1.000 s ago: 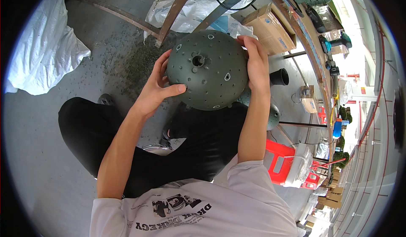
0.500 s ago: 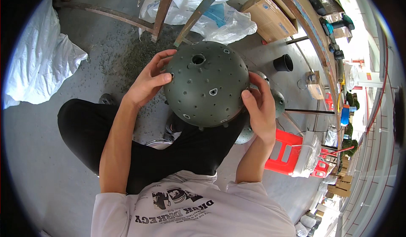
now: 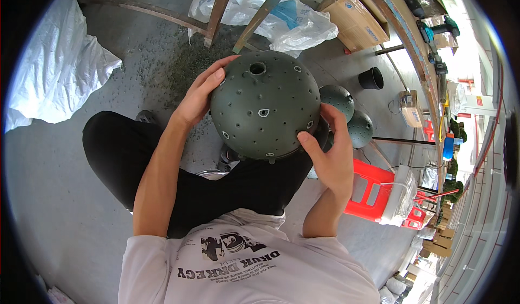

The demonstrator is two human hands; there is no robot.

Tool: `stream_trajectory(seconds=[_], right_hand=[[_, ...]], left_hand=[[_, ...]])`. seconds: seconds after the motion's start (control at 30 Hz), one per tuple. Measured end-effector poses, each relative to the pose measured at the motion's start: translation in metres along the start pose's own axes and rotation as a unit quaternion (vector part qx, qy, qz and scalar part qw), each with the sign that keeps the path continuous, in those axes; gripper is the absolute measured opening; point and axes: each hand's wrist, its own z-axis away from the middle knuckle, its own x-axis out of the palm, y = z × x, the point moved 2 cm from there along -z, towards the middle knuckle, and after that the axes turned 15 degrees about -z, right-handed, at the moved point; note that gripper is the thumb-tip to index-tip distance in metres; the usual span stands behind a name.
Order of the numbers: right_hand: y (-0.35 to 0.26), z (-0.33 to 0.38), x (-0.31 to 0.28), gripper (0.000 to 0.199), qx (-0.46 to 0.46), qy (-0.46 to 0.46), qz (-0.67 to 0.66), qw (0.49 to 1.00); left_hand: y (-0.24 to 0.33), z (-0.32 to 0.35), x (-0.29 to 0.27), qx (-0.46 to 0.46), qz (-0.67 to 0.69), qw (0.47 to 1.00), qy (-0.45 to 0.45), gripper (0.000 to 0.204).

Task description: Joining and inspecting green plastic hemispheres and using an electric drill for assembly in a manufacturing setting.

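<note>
A large dark green ball (image 3: 262, 109) with many small holes sits over my lap, held between both hands. One bigger round hole shows near its top, and several of the small holes have white outlines drawn around them. My left hand (image 3: 201, 92) grips the ball's upper left side, fingers curved behind it and thumb on the surface. On the right side my right hand (image 3: 329, 147) clasps it, with the thumb pressed on the front. The ball's underside is hidden.
Similar drilled green balls (image 3: 360, 129) lie beyond my right hand. A red plastic stool (image 3: 371, 190) stands to the right, near a black bucket (image 3: 371, 78) and a cardboard box (image 3: 355, 18). White plastic sheeting (image 3: 59, 60) hangs at left. Green shavings (image 3: 168, 65) litter the floor.
The ball has turned between my hands, so its outlined holes have shifted left. My left hand sits a little higher on it. The whole view has moved slightly.
</note>
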Motion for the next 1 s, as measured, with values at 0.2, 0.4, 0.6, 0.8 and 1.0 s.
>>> stream_trajectory(seconds=[0.2, 0.4, 0.6, 0.8, 1.0], right_hand=[[-0.035, -0.021, -0.014, 0.098, -0.060, -0.095, 0.087, 0.990], [-0.062, -0.027, 0.017, 0.113, -0.121, -0.232, 0.179, 0.948], [-0.060, -0.024, 0.028, 0.114, -0.114, -0.235, 0.227, 0.938], [-0.073, -0.028, 0.033, 0.118, -0.109, -0.226, 0.275, 0.928], [-0.090, -0.042, 0.044, 0.122, -0.104, -0.251, 0.362, 0.892]], left_hand=[[0.003, -0.001, 0.000, -0.012, -0.014, 1.000, -0.010, 0.069], [0.003, 0.001, -0.001, -0.037, -0.012, 0.999, 0.011, 0.068], [-0.001, 0.004, -0.001, -0.075, 0.001, 0.997, 0.021, 0.068], [0.000, 0.004, 0.003, -0.082, 0.002, 0.996, 0.016, 0.068], [0.007, 0.000, -0.001, -0.082, -0.018, 0.996, 0.022, 0.068]])
